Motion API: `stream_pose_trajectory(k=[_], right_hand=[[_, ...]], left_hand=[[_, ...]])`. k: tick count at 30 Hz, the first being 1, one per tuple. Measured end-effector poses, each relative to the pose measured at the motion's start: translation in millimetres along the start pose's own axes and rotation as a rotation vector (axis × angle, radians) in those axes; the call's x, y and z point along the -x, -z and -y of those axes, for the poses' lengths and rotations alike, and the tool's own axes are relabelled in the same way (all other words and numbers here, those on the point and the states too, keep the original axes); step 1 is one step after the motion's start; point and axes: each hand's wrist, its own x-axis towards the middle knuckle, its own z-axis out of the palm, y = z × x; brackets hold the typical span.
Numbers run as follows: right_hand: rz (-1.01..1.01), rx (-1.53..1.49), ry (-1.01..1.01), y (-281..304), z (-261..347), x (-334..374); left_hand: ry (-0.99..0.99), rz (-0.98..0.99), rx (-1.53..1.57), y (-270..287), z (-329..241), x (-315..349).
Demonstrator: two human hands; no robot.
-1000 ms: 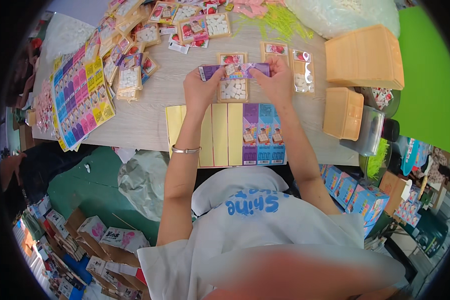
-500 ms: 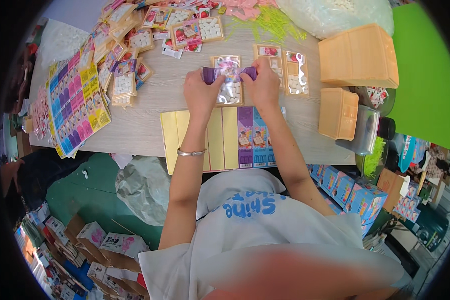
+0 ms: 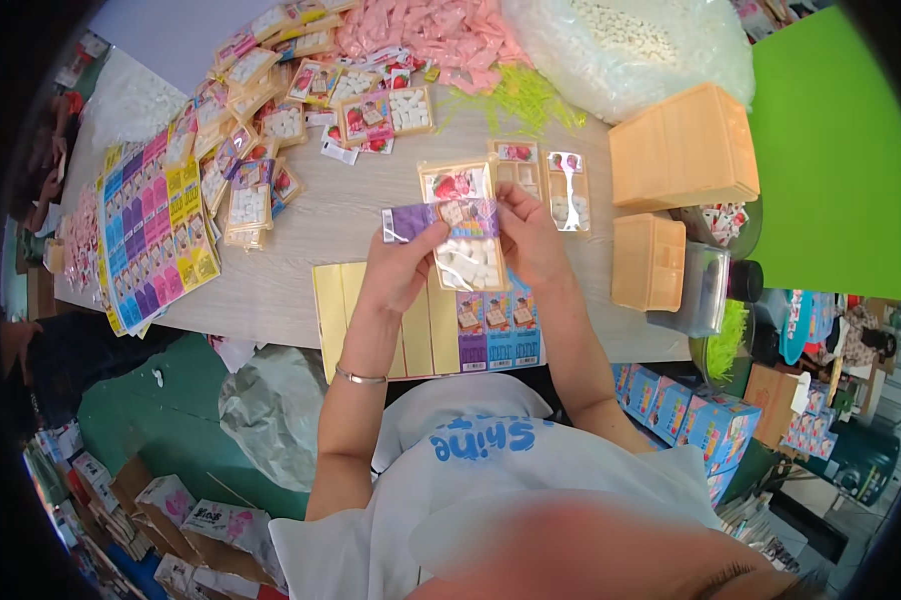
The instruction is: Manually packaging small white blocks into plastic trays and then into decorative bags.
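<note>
Both hands hold a shallow tray pack [image 3: 471, 268] of white pillow-shaped pieces in clear wrap, raised above the table. A purple printed label [image 3: 411, 224] lies across its middle, its left end sticking out past the pack's edge. My left hand [image 3: 401, 265] grips the pack's left side, thumb on the label. At the right edge, my right hand [image 3: 536, 240] has its fingers closed round the pack and the label's right end. Under the pack, a sheet of labels [image 3: 445, 340] shows bare yellow backing on the left and purple and blue labels on the right.
Two similar trays [image 3: 569, 200] lie beyond my right hand. Finished-looking packs [image 3: 261, 120] are heaped at the back left, near more label sheets [image 3: 156, 235]. Pink sachets [image 3: 431, 40], green shreds [image 3: 521, 100] and a large clear bag [image 3: 626, 60] line the back. Stacked beige trays [image 3: 686, 150] stand right.
The label, earlier stretched between both hands over the pack lying on the table, now lies across the pack. Both hands have lifted the pack and brought it nearer. The view has shifted slightly.
</note>
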Motion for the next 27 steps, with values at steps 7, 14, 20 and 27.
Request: stream_pose_trajectory(k=[7,14,20,27], right_hand=[[-0.081,0.244,0.175,-3.6,24.9,34.3],[-0.063,0.51,0.216,-13.2,35.4,77.7],[-0.101,0.529,0.425,-8.9,19.5,96.4],[0.287,0.959,0.855,-17.3,45.9,100.5]], left_hand=[[-0.001,-0.004,-0.015,-16.0,4.6,14.7],[-0.217,-0.058,-0.419,-30.7,3.2,26.4],[-1.045,-0.11,-1.136,-35.8,6.1,68.0],[-0.936,0.323,-0.981,-21.8,4.6,84.2]])
